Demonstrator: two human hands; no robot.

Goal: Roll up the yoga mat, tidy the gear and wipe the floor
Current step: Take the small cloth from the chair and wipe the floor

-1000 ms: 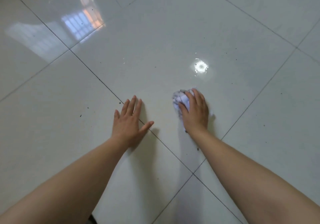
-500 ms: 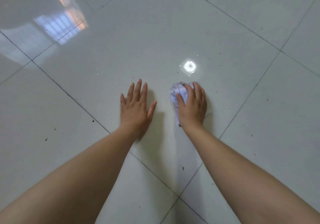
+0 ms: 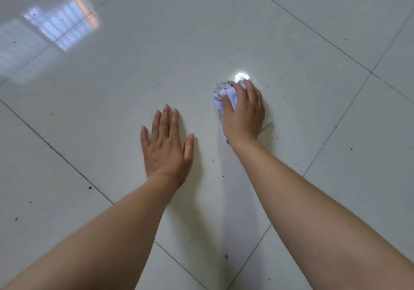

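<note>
Head view, both forearms bare and reaching forward over the tiled floor [image 3: 156,50].

Left hand [image 3: 167,148]: palm down, flat on the tile, fingers straight and close together, thumb out to the side. It holds nothing.

Right hand [image 3: 244,115]: farther forward than the left, fingers curled over a crumpled white wad [image 3: 220,96], thumb along its near-left side. I cannot tell whether the wad is cloth or paper. It lies pressed against the floor under the hand; thin dark lines show on its creases.

Bright round light reflection [image 3: 242,76] on the tile, just beyond the right fingertips. Window reflection [image 3: 60,27] at upper left.

Dark specks [image 3: 90,187] lie scattered over several tiles. A grout line [image 3: 56,149] passes under the left forearm.
</note>
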